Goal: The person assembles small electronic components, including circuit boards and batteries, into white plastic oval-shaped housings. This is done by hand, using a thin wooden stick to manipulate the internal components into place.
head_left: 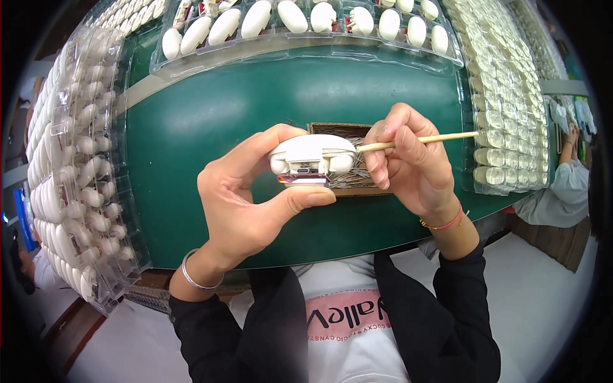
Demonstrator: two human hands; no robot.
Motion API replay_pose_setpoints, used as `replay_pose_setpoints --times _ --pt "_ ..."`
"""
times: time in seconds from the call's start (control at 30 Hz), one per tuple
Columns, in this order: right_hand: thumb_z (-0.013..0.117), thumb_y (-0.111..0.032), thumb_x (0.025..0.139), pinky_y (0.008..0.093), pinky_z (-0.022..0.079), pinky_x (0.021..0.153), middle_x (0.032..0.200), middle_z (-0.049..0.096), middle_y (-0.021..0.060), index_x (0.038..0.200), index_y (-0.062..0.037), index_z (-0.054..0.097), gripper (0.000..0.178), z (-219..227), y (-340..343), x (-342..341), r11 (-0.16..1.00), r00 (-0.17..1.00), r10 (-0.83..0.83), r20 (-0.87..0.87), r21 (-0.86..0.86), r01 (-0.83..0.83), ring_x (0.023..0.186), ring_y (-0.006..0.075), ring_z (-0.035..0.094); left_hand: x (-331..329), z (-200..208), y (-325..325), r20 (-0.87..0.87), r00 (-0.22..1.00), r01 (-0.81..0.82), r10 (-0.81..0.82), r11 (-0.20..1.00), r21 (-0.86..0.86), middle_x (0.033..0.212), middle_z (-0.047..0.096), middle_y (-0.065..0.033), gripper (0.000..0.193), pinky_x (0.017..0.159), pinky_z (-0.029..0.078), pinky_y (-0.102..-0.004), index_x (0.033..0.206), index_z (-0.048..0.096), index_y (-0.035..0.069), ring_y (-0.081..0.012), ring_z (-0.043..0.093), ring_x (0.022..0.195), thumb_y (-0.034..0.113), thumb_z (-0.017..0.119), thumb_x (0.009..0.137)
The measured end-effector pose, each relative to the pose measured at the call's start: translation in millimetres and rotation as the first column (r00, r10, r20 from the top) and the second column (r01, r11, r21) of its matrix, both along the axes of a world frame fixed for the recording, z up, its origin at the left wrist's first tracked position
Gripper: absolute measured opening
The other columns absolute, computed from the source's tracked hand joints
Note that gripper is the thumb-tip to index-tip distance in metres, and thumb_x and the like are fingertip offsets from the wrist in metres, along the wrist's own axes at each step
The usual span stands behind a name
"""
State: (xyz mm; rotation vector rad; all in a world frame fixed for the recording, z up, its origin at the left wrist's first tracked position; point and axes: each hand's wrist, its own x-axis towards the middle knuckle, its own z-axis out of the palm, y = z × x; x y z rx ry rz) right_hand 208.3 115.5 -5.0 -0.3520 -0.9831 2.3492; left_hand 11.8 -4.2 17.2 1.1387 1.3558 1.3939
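Between the thumb and fingers of my left hand [246, 191] is a white rounded plastic device [305, 152], held up over the table. Its open lower side faces me and shows a small port, a few coloured wires and a flat silver-white part. My right hand [415, 159] pinches a thin pale wooden stick [440, 137], roughly level. The stick's left tip meets or nearly meets the right end of the device's seam. Behind both hands lies an open cardboard box [357, 191] with many thin metal pieces in it, partly hidden by the device and my fingers.
A clear plastic tray [306, 46] of white oval housings spans the table's far side. Stacked trays of similar white parts [83, 159] rise at the left. At the right stand stacked trays of clear pieces [511, 127]. The tabletop [185, 140] is green. Another person's sleeve [559, 195] shows far right.
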Motion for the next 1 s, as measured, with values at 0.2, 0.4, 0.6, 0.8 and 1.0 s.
replay_pose_setpoints --times 0.2,0.4,0.6,0.8,1.0 --pt "0.058 -0.019 0.099 0.0262 0.053 0.062 0.089 0.067 0.0188 0.096 -0.0016 0.057 0.018 2.2 -1.6 -1.3 1.0 1.0 -0.004 0.016 0.026 0.004 0.071 0.0171 0.065 -2.7 0.4 0.5 -0.036 0.999 0.036 -0.035 0.999 0.026 0.097 0.069 -0.0095 0.046 0.081 0.054 -0.0283 0.111 0.064 -0.006 -0.0142 0.066 0.088 0.003 0.085 0.071" --pt "0.058 -0.015 0.098 0.0271 0.053 0.065 0.094 0.065 0.0211 0.099 -0.0017 0.056 0.014 -2.9 -1.0 -1.2 0.998 0.999 0.001 -0.041 0.061 0.001 0.074 0.0175 0.064 -2.1 -4.2 -0.4 -0.022 1.0 0.016 -0.015 0.999 0.052 0.097 0.069 -0.009 0.048 0.083 0.054 -0.0291 0.112 0.064 -0.005 -0.015 0.067 0.09 0.003 0.085 0.07" --pt "0.059 -0.014 0.097 0.0279 0.054 0.066 0.094 0.065 0.0221 0.1 -0.0013 0.056 0.013 -2.2 -1.5 -1.0 0.998 0.999 0.016 -0.039 0.055 -0.014 0.075 0.0181 0.064 -2.9 -3.8 0.3 -0.022 1.0 0.009 -0.008 0.999 0.047 0.095 0.069 -0.0086 0.046 0.08 0.052 -0.0262 0.11 0.065 -0.005 -0.0126 0.065 0.086 0.004 0.086 0.069" --pt "0.062 -0.012 0.095 0.0264 0.055 0.064 0.093 0.065 0.0225 0.099 -0.0001 0.059 0.013 -1.4 -1.6 -2.0 0.995 1.0 -0.022 -0.019 0.096 0.024 0.072 0.0174 0.064 -2.4 -4.0 1.0 -0.038 0.999 -0.016 0.018 0.998 0.059 0.094 0.069 -0.0082 0.045 0.077 0.052 -0.0251 0.108 0.066 -0.005 -0.012 0.065 0.084 0.004 0.086 0.069" --pt "0.064 0.0 0.09 0.0253 0.055 0.061 0.085 0.067 0.0208 0.095 0.0026 0.062 0.006 2.8 -0.6 2.1 0.945 0.995 -0.103 0.011 0.313 0.095 0.07 0.0179 0.065 -0.8 -2.7 -1.4 -0.004 1.0 -0.023 0.024 0.999 0.036 0.096 0.07 -0.0094 0.044 0.077 0.055 -0.0265 0.108 0.066 -0.005 -0.0129 0.067 0.084 0.004 0.086 0.069"
